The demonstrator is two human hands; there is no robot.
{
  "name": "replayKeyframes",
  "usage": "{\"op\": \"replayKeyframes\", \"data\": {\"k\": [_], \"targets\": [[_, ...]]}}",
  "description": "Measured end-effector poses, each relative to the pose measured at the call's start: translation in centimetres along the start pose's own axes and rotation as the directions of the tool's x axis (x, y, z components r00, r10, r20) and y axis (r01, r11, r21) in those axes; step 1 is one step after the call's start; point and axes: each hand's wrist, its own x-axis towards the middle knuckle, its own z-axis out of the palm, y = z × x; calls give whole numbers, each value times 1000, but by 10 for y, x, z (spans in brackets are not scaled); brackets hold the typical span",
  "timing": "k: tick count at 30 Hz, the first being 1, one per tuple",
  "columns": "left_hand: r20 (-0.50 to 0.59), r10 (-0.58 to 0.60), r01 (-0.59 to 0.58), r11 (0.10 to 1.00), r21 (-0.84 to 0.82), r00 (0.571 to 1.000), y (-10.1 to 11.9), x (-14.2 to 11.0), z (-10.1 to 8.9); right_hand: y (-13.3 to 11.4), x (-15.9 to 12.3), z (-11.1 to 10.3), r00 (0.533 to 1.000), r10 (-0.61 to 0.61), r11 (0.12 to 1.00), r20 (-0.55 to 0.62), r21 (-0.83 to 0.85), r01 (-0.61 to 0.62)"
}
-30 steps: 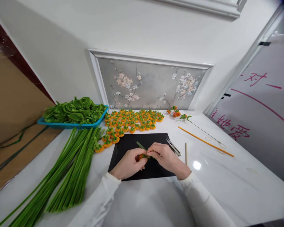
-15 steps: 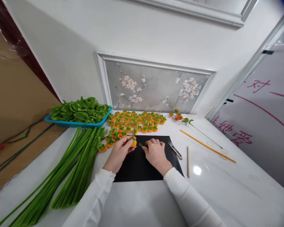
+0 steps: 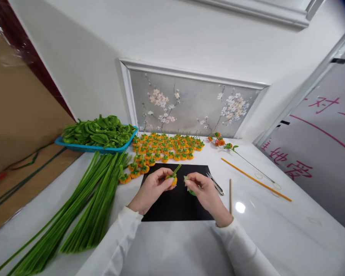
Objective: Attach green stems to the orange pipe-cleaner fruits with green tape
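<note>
Over the black mat (image 3: 175,209), my left hand (image 3: 153,188) pinches a small orange chenille flower (image 3: 174,180) with a green stem pointing up to the right. My right hand (image 3: 202,189), just right of it, is closed on green tape (image 3: 192,192); a short pale-green end sticks out past the fingertips. A small gap separates the tape end from the flower. Behind the hands, many similar orange flowers (image 3: 161,147) stand in rows with their green stems up. Thread snips (image 3: 217,184) lie at the mat's right edge, partly behind my right hand.
Green chenille stems (image 3: 86,214) lie bundled at the left. A blue tray (image 3: 89,148) behind them holds green looped leaves (image 3: 100,132). At the right are a wooden stick (image 3: 230,195), an orange chenille stem (image 3: 255,179) and a wired flower sprig (image 3: 220,142). A wall rises behind.
My hands were together at the flower, then parted. The left lifted the flower away and brought it back towards the mat's middle; the right raised the tape from the mat.
</note>
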Motion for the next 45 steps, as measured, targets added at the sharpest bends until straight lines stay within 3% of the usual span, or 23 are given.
{"op": "replayKeyframes", "data": {"k": [6, 10, 18, 23, 27, 29, 33, 35, 37, 39, 42, 45], "targets": [[100, 55, -73, 982, 176, 993, -6, 0, 7, -17, -5, -2, 988, -152, 950, -10, -277, 143], [117, 132, -164, 932, 322, 984, -11, 1, 7, -19, -4, -1, 989, -148, 919, -21, -373, 129], [179, 149, -209, 898, 388, 972, -7, -2, 13, -17, -4, -1, 992, -127, 913, 8, -390, 120], [135, 141, -182, 912, 368, 981, -9, -1, 14, -17, -4, 1, 994, -107, 915, 28, -389, 109], [122, 111, -148, 918, 367, 986, -12, 1, 12, -16, -3, -1, 993, -104, 949, 52, -293, 115], [86, 103, -128, 920, 371, 991, -11, 2, 11, -13, -1, -7, 995, -101, 975, 10, -198, 101], [6, 74, -71, 930, 362, 997, -9, 4, 6, -6, 5, -23, 963, -25, 999, -267, -34, 17], [-3, 71, -65, 928, 367, 997, -6, 5, 4, -4, 6, -27, 944, 10, 1000, -330, 25, -2], [8, 68, -66, 919, 388, 998, -2, 4, 1, -5, 5, -25, 961, 33, 996, -274, 88, -9], [36, 52, -62, 908, 414, 998, 2, 3, -1, -7, 3, -18, 990, 45, 989, -133, 147, -25], [64, 40, -63, 900, 432, 997, 4, 1, -1, -7, 0, -3, 998, 45, 985, 44, 166, -52], [119, 45, -88, 915, 394, 992, 3, 0, -1, -5, -3, 8, 994, 34, 991, 101, 127, -47]]}}
